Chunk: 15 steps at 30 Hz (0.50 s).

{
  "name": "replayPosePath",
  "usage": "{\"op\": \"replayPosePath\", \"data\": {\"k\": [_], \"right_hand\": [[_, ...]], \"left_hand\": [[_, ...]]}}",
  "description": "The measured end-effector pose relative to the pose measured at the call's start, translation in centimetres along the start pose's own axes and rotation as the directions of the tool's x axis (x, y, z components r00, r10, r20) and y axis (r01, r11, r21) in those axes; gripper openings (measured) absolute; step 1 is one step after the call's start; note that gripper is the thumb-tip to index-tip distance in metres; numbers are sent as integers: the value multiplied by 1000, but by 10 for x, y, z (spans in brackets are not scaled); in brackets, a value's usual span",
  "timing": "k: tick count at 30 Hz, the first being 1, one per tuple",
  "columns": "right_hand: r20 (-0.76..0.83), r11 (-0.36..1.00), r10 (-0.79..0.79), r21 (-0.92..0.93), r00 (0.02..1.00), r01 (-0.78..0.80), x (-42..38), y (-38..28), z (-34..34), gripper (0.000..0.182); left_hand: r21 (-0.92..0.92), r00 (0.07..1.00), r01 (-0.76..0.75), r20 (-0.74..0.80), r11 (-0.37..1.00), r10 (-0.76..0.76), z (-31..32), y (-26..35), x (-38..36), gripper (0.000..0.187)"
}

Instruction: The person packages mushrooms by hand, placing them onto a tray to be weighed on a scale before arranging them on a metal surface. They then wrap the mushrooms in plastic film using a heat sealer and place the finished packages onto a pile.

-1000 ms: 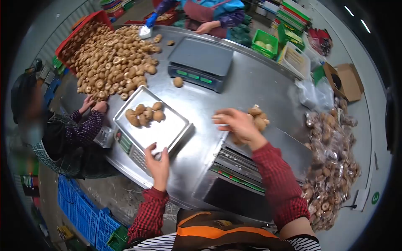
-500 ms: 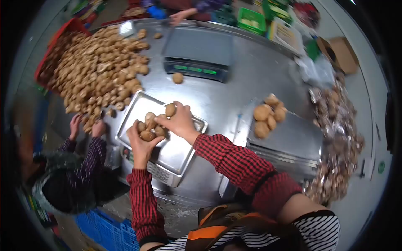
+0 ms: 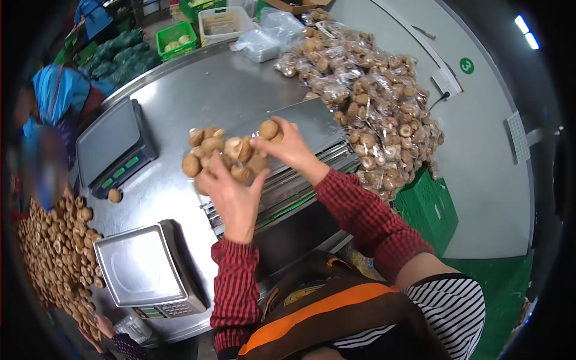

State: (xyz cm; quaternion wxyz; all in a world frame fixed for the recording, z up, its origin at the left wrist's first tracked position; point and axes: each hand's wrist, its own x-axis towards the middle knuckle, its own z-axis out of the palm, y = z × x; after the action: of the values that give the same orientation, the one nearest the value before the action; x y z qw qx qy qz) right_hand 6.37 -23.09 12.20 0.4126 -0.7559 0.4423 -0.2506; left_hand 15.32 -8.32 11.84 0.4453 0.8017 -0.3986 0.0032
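A heap of loose brown mushrooms (image 3: pixel 57 255) lay at the far left of the shiny steel counter (image 3: pixel 240 84), then a dark grey scale (image 3: pixel 108 144) and a silver-trayed scale (image 3: pixel 141 267). Over a cluster of brown mushrooms (image 3: pixel 211 146), the left hand's (image 3: pixel 234 201) grip curved, its hold impossible to tell; the right hand's (image 3: pixel 292 150) clamped one round brown mushroom (image 3: pixel 268 128). Farther right lay clear-bagged mushrooms (image 3: pixel 384 102).

A shiny metal table (image 3: pixel 180 90) is covered at its left end by a heap of loose mushrooms (image 3: pixel 60 246). A dark-topped scale (image 3: pixel 111 144) is set near the far edge, a single mushroom (image 3: pixel 114 195) just beside it. A silver-topped scale (image 3: pixel 144 264) is placed nearer. Clear plastic bags (image 3: pixel 267 39) are bunched at the far edge, beside heaped bagged mushrooms (image 3: pixel 378 108).
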Motion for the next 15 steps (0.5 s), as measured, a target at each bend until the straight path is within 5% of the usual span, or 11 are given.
{"op": "replayPosePath", "data": {"k": [2,4,10,14,15], "right_hand": [[11,989,150,-19,989,-150,22,49,-16,102],[36,982,174,-82,984,-171,31,82,-23,99],[87,972,235,-39,968,-232,27,102,-52,83],[93,987,150,47,984,-155,13,107,-100,56],[148,985,165,18,975,-169,9,115,-113,53]], "left_hand": [[27,998,-59,8,998,59,36,7,7,99],[34,972,59,228,998,-65,62,2,10,99],[177,957,-2,287,984,-50,52,-4,10,106],[-33,984,38,177,999,-31,19,-8,-14,72],[-94,971,157,194,983,-137,4,-1,-21,59]]}}
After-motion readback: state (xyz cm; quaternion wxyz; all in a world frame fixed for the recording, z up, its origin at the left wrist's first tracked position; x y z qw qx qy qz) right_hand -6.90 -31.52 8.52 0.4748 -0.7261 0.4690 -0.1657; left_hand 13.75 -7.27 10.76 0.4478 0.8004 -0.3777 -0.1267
